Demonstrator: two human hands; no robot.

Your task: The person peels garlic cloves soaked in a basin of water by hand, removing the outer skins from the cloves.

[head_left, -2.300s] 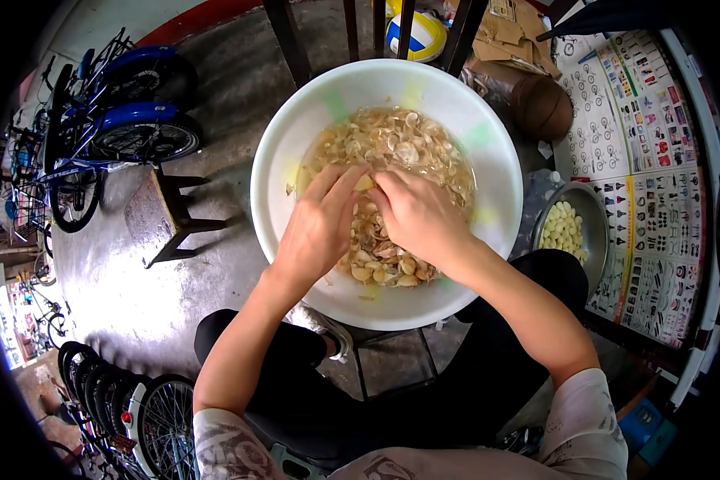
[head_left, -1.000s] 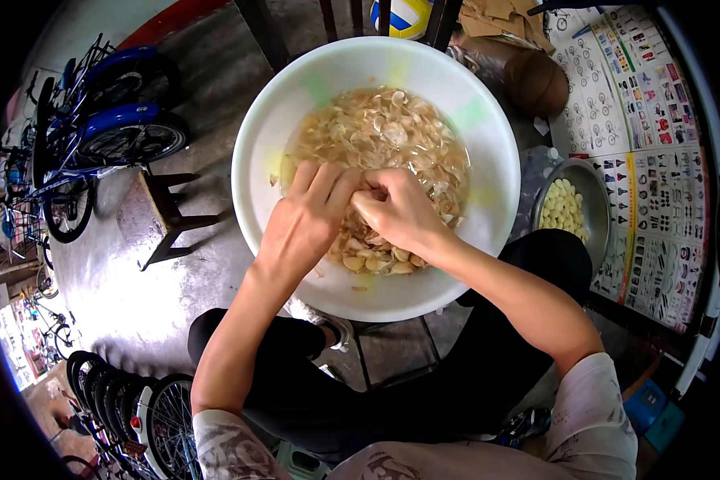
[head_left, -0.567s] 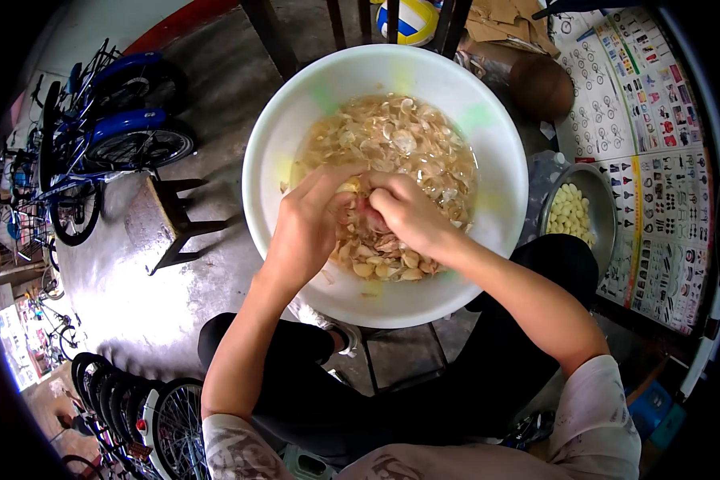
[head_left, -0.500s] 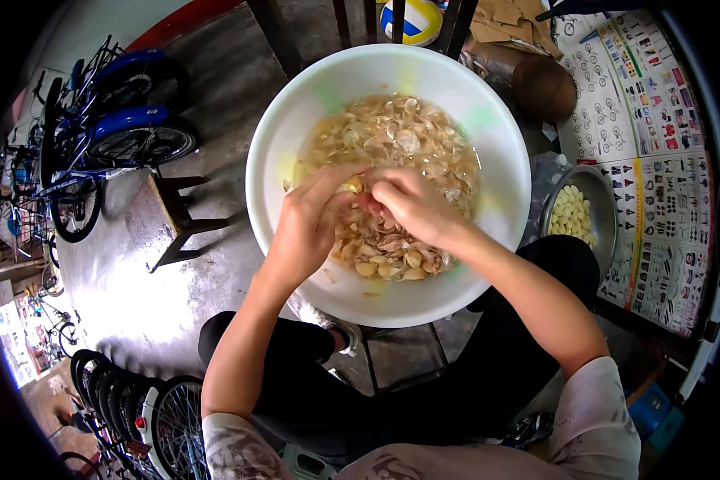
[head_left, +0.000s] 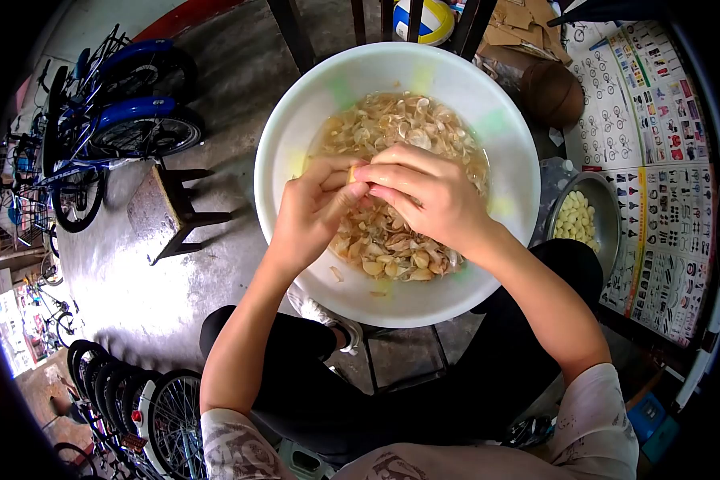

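Above a large white basin (head_left: pixel 292 120), my left hand (head_left: pixel 312 212) and my right hand (head_left: pixel 436 196) meet at the fingertips. Between them, a small yellowish garlic clove (head_left: pixel 352 174) is pinched by both hands, mostly covered by the fingers. Water fills the lower part of the basin, with a thick layer of loose garlic skins (head_left: pixel 416 120) floating in it. Several unpeeled garlic cloves (head_left: pixel 396 264) lie near the basin's front side. To the right, a metal bowl (head_left: pixel 610 232) holds peeled garlic cloves (head_left: pixel 574 218).
A small wooden stool (head_left: pixel 156 212) stands left of the basin. Blue bicycles (head_left: pixel 136 120) are parked beyond it, more wheels (head_left: pixel 176 424) at lower left. Behind the basin are dark bars (head_left: pixel 292 36) and a volleyball (head_left: pixel 428 22). A brown ball (head_left: pixel 552 94) and printed sheets (head_left: pixel 664 208) are at right.
My right hand has turned so its fingers lie across the top, meeting my left fingertips. My left thumb has come up to the clove. The whole view has shifted slightly.
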